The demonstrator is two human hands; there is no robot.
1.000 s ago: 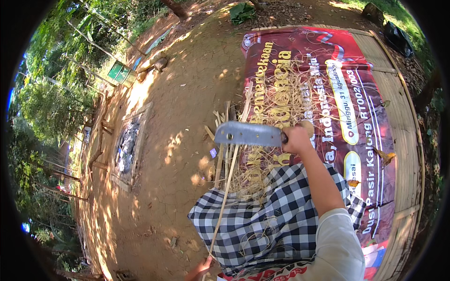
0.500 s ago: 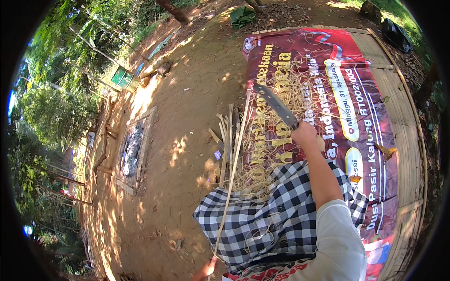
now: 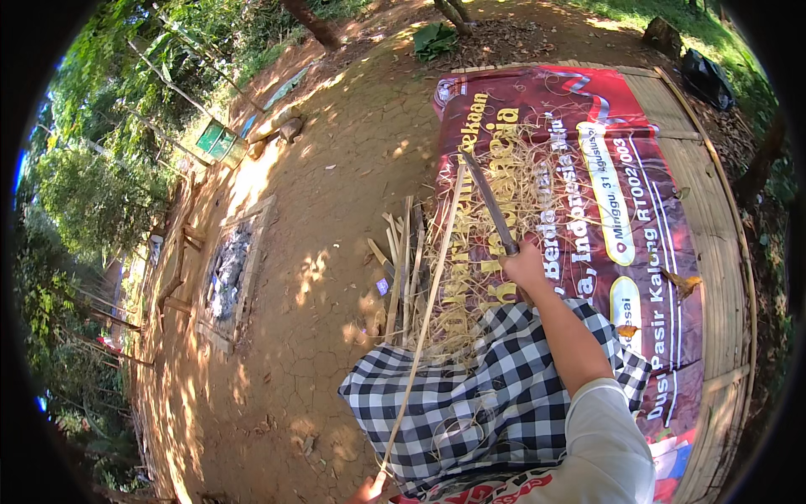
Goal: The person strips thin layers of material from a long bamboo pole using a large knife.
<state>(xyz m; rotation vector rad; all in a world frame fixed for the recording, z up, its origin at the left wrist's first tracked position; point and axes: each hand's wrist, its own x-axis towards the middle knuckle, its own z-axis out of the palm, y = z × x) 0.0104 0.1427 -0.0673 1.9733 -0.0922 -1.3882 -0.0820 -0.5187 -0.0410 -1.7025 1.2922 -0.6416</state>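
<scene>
My right hand (image 3: 525,267) is closed round the handle of a machete (image 3: 488,200), whose long dark blade points away from me and slightly left. The blade's tip lies by the far end of a long, thin bamboo strip (image 3: 428,319); whether they touch I cannot tell. At the lower edge, my left hand (image 3: 367,489) grips the near end of that strip, partly cut off by the picture's rim. The strip slants across a black-and-white checkered cloth (image 3: 462,403) over my lap. Pale curly shavings (image 3: 533,189) are scattered beyond the cloth.
The shavings lie on a dark red printed banner (image 3: 684,336) spread over a bamboo platform (image 3: 724,277). Several split bamboo pieces (image 3: 403,277) rest by its left edge. On the dirt ground at left sits a framed ash pit (image 3: 231,269); a green container (image 3: 217,141) stands farther back.
The machete has swung left toward the strip, and its blade has turned from broad side to nearly edge-on. My right hand has shifted a little left and nearer. My left hand keeps its grip.
</scene>
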